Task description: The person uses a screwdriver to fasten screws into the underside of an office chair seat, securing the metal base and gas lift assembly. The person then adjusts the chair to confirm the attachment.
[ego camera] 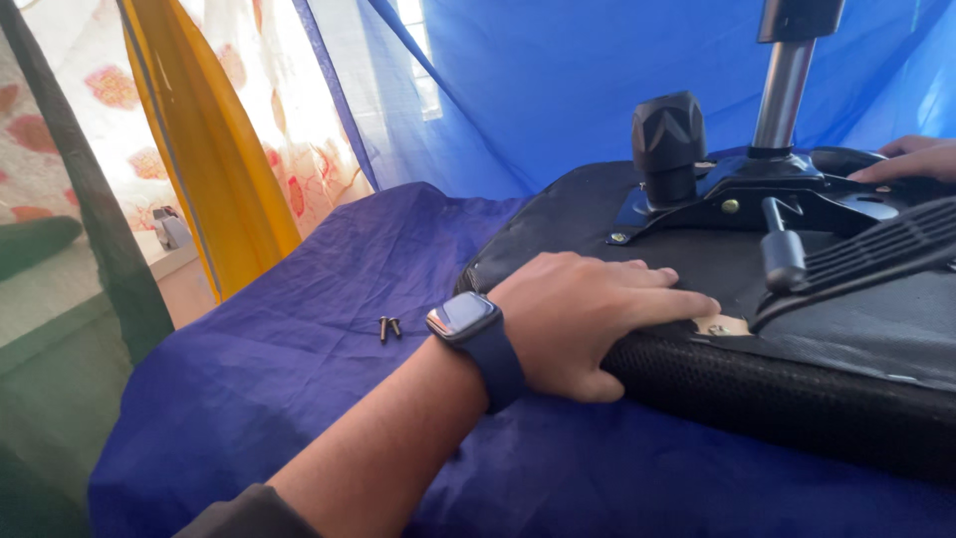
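While left hand (pixel 583 319) lies flat, fingers spread, clasping nothing, on upturned chair seat (pixel 697 389) atop blue cloth (pixel 299 379), we judge seat heavy, stiff; grab mesh edge. Right hand (pixel 911 159) touches mechanism plate (pixel 757 194), grip unclear. Two screws (pixel 388 327) near wrist.

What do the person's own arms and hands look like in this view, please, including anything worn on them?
The left hand is bare, with no glove or ring showing. Its wrist carries a smartwatch with a rounded rectangular face on a dark navy band, and a dark grey sleeve is pushed up the forearm. Only the bare fingers of the right hand show at the frame's edge.
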